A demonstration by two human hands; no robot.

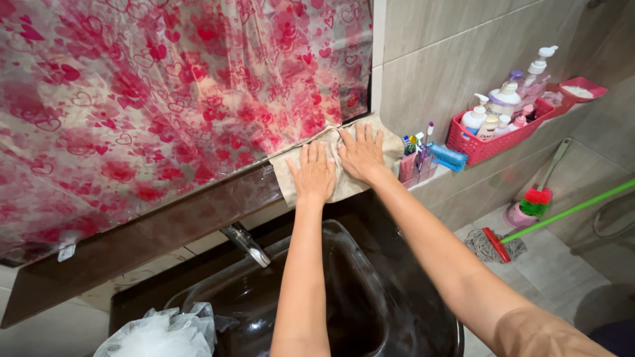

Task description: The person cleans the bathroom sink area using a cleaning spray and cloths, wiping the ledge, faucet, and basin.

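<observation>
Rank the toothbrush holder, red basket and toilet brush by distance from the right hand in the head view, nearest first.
From the right hand:
1. Toothbrush holder, just right of it on the ledge.
2. Red basket, farther right along the ledge.
3. Toilet brush, on the floor below.

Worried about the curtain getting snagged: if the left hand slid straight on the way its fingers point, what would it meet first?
The left hand lies flat on a beige cloth, fingers pointing up. Straight on, it would probably first meet the heart-print curtain hanging just past the cloth's top edge.
</observation>
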